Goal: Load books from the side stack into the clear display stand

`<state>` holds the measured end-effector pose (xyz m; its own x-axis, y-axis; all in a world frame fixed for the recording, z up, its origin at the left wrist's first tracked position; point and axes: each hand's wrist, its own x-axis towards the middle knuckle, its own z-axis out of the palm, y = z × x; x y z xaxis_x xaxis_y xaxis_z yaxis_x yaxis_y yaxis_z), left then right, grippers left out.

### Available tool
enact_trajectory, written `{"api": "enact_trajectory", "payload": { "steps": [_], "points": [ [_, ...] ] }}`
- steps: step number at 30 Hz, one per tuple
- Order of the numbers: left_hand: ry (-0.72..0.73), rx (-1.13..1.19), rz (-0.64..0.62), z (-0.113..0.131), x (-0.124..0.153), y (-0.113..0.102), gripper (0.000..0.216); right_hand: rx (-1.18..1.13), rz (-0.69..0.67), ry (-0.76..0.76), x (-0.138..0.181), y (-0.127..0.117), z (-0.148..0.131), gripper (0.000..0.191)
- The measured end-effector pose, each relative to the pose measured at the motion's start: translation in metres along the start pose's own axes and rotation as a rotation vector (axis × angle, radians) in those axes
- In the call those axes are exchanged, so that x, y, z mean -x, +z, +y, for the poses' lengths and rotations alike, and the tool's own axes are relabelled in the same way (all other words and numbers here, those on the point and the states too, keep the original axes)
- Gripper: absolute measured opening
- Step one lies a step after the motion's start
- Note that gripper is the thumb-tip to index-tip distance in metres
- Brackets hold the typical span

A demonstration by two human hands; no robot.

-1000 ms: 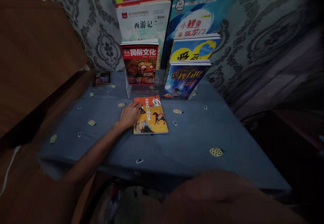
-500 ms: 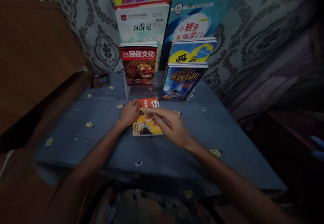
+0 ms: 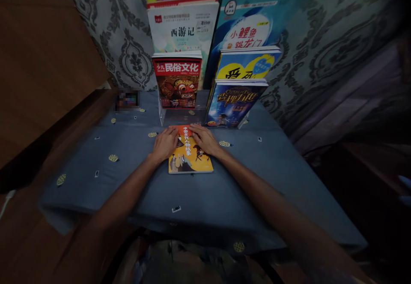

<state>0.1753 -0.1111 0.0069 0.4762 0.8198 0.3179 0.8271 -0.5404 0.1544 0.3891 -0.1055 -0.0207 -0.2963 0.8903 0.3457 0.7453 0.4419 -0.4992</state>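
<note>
A closed paperback book point(image 3: 188, 157) with an orange and yellow cover and white Chinese lettering lies flat on the cloth-covered table. My left hand point(image 3: 165, 144) rests on its upper left side, fingers stretched out over the cover. On the upper right side lies my right hand point(image 3: 204, 139), flat, with the fingers extended toward the book's top edge. Neither hand grips the book; both press or rest on it. The title shows between them.
Behind the book, a clear acrylic rack point(image 3: 183, 117) bears several upright books, among them a red-titled one point(image 3: 178, 85) and a dark blue one point(image 3: 234, 104). A blurred-out small object point(image 3: 127, 100) lies at the table's back left. A wooden cabinet point(image 3: 48, 70) stands left.
My right hand, which hovered over the middle of the cover, has moved down to lie on the book's upper right. The left hand and the book stay in place.
</note>
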Motion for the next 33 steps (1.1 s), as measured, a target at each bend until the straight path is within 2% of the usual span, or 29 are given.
{"api": "enact_trajectory", "payload": {
  "steps": [15, 24, 33],
  "points": [
    [0.035, 0.029, 0.024, -0.007, 0.000, 0.007, 0.038, 0.027, 0.096, 0.061, 0.011, 0.016, -0.010, 0.046],
    [0.080, 0.073, 0.040, -0.015, 0.001, 0.013, 0.040, 0.140, 0.071, 0.172, 0.012, 0.009, -0.015, 0.044],
    [0.020, 0.151, 0.007, -0.018, 0.002, 0.021, 0.042, 0.156, 0.060, 0.155, 0.010, 0.001, -0.017, 0.045]
  ]
}}
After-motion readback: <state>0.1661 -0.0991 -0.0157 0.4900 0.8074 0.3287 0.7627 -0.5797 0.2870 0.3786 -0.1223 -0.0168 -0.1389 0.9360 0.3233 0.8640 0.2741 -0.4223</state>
